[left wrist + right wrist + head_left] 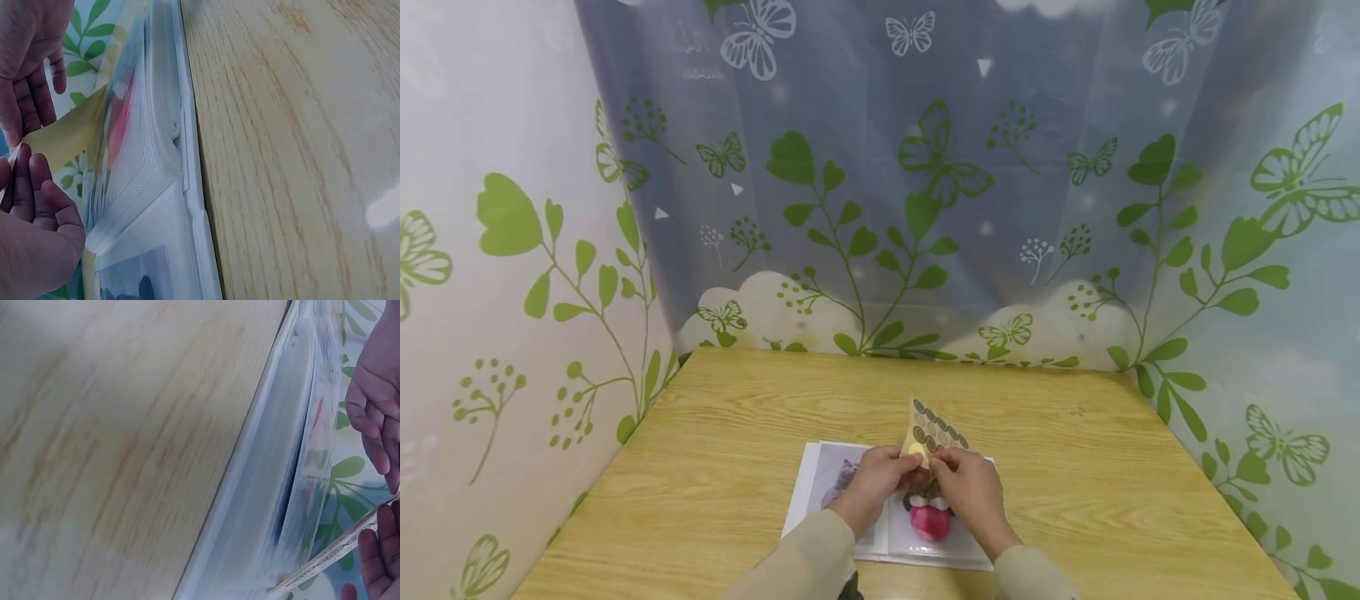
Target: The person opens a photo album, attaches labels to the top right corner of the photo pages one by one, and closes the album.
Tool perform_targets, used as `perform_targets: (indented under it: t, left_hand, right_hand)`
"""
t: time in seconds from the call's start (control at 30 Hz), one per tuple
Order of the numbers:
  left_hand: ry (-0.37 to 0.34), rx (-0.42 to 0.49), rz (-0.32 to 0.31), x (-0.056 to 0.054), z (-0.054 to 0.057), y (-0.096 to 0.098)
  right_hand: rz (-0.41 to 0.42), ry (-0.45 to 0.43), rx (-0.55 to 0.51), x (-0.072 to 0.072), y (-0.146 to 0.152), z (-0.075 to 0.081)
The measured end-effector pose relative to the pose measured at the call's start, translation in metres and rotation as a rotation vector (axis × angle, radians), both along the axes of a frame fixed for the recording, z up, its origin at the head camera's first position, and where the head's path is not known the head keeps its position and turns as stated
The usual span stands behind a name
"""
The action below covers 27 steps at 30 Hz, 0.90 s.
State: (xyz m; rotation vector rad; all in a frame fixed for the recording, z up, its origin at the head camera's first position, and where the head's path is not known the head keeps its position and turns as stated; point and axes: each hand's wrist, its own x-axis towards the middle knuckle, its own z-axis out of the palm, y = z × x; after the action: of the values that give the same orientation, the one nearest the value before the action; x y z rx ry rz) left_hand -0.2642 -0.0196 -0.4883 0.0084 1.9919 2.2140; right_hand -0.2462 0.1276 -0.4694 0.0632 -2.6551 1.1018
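Note:
A tan sheet of round dark-patterned stickers (pixel 940 429) stands tilted up above the open photo album (pixel 880 546). My left hand (pixel 872 483) pinches the sheet's near edge between thumb and fingers, beside a round yellow spot. Close by, my right hand (pixel 973 492) pinches at the same edge, its fingertips nearly meeting the left ones. In the left wrist view the sheet's plain back (pixel 69 134) slopes from the fingertips towards the album. Whether a sticker is lifted between the fingertips is hidden.
The album lies on a wood-grain table (pixel 700 467). Its left page holds a cat picture (pixel 842 479); the right page shows a pink-red figure (pixel 930 523) under clear plastic. Curtains with leaves and butterflies (pixel 880 208) enclose the table at the back and sides.

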Motion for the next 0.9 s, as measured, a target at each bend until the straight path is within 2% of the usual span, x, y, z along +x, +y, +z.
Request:
perform_targets:
  t: [0.27,0.47,0.7,0.9]
  left_hand:
    - [-0.013,-0.021,0.036,0.002,0.003,0.002]
    - [-0.005,-0.013,0.057,0.001,0.004,0.003]
    - [-0.002,-0.01,0.07,0.0,0.004,0.003]
    - [-0.011,-0.007,0.064,0.0,0.005,0.002]
  right_hand:
    - [-0.016,-0.001,-0.021,-0.003,0.004,-0.001]
    - [-0.031,-0.008,-0.093,-0.005,0.007,-0.003]
    - [-0.077,-0.059,-0.187,-0.009,0.011,-0.004]
    - [-0.099,-0.045,-0.242,-0.01,0.015,-0.001]
